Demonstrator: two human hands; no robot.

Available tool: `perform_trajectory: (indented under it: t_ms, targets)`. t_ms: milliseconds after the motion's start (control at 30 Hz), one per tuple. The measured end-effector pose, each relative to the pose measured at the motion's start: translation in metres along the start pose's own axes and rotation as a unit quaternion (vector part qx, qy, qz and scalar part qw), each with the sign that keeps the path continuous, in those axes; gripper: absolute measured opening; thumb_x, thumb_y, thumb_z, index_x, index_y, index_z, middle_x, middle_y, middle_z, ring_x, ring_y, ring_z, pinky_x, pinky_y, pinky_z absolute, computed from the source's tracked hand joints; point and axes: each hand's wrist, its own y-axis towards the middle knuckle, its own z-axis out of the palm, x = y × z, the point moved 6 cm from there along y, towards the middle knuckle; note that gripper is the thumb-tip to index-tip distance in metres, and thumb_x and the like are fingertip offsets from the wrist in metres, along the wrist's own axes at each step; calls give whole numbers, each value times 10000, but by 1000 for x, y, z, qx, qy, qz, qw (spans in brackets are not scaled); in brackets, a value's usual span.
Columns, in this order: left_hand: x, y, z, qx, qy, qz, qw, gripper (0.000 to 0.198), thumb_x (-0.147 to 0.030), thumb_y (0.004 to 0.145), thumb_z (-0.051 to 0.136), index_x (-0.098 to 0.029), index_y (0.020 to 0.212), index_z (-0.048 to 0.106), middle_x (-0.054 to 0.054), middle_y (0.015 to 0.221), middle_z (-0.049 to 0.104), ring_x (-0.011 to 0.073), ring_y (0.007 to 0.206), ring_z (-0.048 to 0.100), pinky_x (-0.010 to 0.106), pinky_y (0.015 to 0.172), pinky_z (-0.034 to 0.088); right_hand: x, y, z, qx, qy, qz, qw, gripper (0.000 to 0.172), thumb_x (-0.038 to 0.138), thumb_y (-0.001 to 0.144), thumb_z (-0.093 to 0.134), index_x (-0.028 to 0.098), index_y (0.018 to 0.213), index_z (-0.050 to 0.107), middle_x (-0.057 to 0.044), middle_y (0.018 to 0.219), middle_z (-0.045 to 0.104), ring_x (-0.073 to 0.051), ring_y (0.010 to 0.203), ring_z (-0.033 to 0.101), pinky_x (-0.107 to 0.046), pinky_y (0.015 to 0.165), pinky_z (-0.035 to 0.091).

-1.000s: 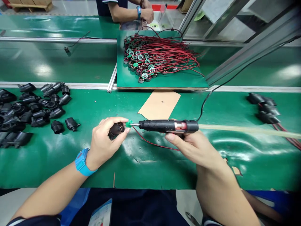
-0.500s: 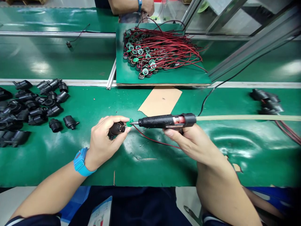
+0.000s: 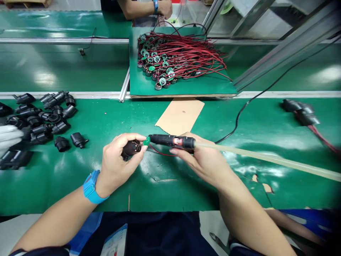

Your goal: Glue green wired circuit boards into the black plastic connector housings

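Note:
My left hand [image 3: 117, 160] is closed around a small black housing [image 3: 130, 148] with a little green round board [image 3: 146, 141] at its mouth. My right hand [image 3: 202, 160] grips a black glue gun [image 3: 173, 141] held level, its metal tip touching the green board. A pale glue stick [image 3: 266, 160] trails from the gun's back toward the right. A thin red wire [image 3: 160, 152] loops from the housing under the gun. A blue band sits on my left wrist.
A heap of black housings [image 3: 39, 121] lies at the left, with a white-gloved hand [image 3: 7, 138] at its edge. A green tray [image 3: 186, 87] of red-wired round boards stands behind, a cardboard piece [image 3: 179, 115] before it. Another person's hands [image 3: 160, 7] work at the far side. Finished parts [image 3: 301, 110] lie right.
The glue gun has slid left and its rear has swung down and nearer, so the glue stick now slants. A white-gloved hand has appeared at the left edge.

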Motion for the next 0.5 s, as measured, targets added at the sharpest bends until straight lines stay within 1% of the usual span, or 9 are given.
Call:
perform_trajectory:
  t_ms: [67, 133, 200, 267, 333, 400, 467, 500]
  targets:
    - [1, 1, -2, -5, -11, -11, 1000, 192, -194, 865, 747, -230, 1049, 709, -20, 953, 760, 121, 827, 702, 219, 788, 550, -14, 3, -5, -31, -11, 27, 999, 381, 586, 968, 578, 208, 950, 621, -48, 819, 663, -208, 719, 641, -328, 670, 490]
    - [3, 1, -4, -9, -21, -22, 999, 187, -208, 867, 749, -233, 1048, 709, -25, 937, 758, 118, 815, 704, 210, 773, 553, -37, 8, -13, -62, 7, 72, 995, 411, 615, 966, 551, 213, 1044, 580, -25, 757, 638, -200, 648, 618, -333, 641, 486]
    - [4, 1, -6, -4, -22, -24, 999, 176, -229, 869, 749, -237, 1041, 710, -31, 915, 757, 119, 802, 707, 205, 752, 555, -64, 14, -17, -55, 58, 129, 988, 443, 643, 972, 504, 221, 1105, 507, 10, 691, 600, -189, 577, 590, -325, 592, 475]
    - [3, -1, -7, 1, -8, -21, 1000, 170, -260, 873, 747, -242, 1038, 713, -33, 910, 758, 125, 798, 711, 207, 734, 556, -88, 20, -18, -37, 96, 172, 980, 419, 637, 987, 462, 225, 1066, 473, 13, 696, 598, -188, 593, 596, -321, 593, 479]
    - [3, -4, -9, -3, 20, -19, 1000, 182, -309, 873, 749, -248, 1042, 717, -30, 918, 761, 139, 802, 715, 220, 726, 556, -106, 24, -22, -47, 82, 194, 976, 358, 575, 996, 478, 219, 972, 496, -22, 781, 635, -197, 710, 623, -333, 681, 497]
    - [5, -7, -10, -10, 49, -23, 998, 214, -372, 870, 752, -255, 1047, 722, -25, 919, 759, 157, 800, 714, 243, 722, 553, -118, 26, -29, -70, 45, 207, 975, 298, 480, 1001, 512, 203, 897, 544, -51, 856, 658, -205, 809, 620, -353, 788, 494]
    - [10, -9, -10, -16, 64, -35, 997, 248, -426, 870, 748, -264, 1056, 723, -17, 932, 754, 179, 802, 707, 272, 724, 545, -124, 26, -36, -89, 15, 220, 971, 265, 405, 1002, 537, 182, 870, 598, -74, 885, 671, -224, 872, 620, -385, 872, 481]
    - [15, -11, -10, -19, 66, -44, 997, 257, -435, 875, 744, -272, 1072, 721, -14, 950, 750, 188, 812, 702, 282, 727, 541, -123, 25, -41, -104, 3, 224, 969, 238, 372, 995, 560, 169, 889, 623, -97, 926, 679, -243, 930, 621, -409, 923, 469]
